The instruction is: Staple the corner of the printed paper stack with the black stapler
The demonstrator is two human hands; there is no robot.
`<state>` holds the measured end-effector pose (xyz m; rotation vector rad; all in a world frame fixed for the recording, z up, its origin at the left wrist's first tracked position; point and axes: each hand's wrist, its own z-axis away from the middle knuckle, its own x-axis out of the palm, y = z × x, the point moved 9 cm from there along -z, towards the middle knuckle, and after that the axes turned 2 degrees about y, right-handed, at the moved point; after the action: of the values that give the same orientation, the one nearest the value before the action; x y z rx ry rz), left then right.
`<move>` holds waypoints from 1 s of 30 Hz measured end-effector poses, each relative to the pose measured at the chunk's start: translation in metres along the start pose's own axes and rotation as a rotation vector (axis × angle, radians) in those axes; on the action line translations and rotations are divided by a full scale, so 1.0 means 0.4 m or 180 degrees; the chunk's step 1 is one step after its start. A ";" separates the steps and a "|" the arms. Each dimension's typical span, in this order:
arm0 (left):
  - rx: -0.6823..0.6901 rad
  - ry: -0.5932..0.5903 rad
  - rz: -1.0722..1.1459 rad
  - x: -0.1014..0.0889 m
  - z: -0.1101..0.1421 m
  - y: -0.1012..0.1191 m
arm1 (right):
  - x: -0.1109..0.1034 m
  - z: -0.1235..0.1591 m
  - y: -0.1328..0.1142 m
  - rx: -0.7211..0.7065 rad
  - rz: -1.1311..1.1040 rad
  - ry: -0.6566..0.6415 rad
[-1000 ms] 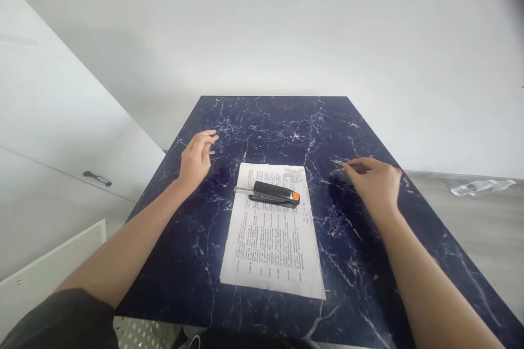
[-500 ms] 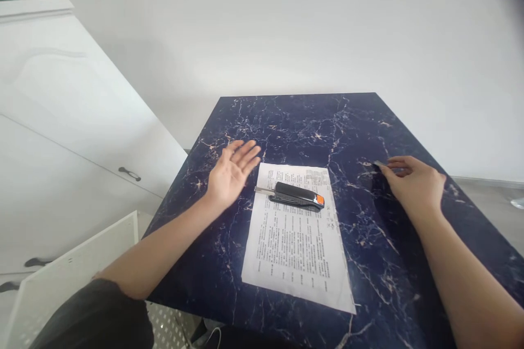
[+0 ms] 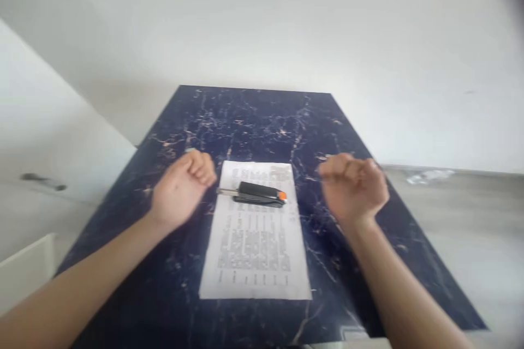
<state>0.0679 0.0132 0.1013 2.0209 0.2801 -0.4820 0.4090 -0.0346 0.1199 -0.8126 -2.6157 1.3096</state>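
Observation:
A printed sheet of paper (image 3: 254, 245) lies in the middle of a dark blue marbled table (image 3: 254, 120). A black stapler (image 3: 257, 194) with an orange end rests across the top of the sheet. My left hand (image 3: 182, 188) hovers just left of the stapler, fingers curled into a loose fist. My right hand (image 3: 354, 188) is raised to the right of the sheet, also curled closed. Nothing shows in either hand. The picture is blurred by motion.
A white cabinet (image 3: 45, 158) with a dark handle stands close to the table's left side. A white wall rises behind the table. A grey floor with a pale crumpled object (image 3: 428, 176) lies to the right.
Both hands have lifted off the table and closed from flat, spread fingers into loose fists. The view has swung back to the right and blurred.

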 end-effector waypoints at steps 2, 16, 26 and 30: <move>0.0144 0.0233 -0.0839 -0.032 -0.029 -0.045 | 0.072 0.045 -0.046 0.0175 -0.0904 -0.0309; -0.0066 -0.0328 -0.2832 -0.026 -0.063 -0.265 | 0.180 0.143 -0.065 0.0762 -0.2025 -0.1730; 0.0052 -0.0222 -0.2877 -0.032 -0.059 -0.235 | 0.177 0.145 -0.053 0.0821 -0.1909 -0.1635; 0.0097 -0.0253 -0.2864 -0.028 -0.060 -0.239 | 0.176 0.142 -0.061 0.0784 -0.2049 -0.1611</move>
<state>0.0254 0.0797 0.0411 1.8115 1.1509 -1.1113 0.3207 -0.0514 0.0934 0.4306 -2.5953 1.7050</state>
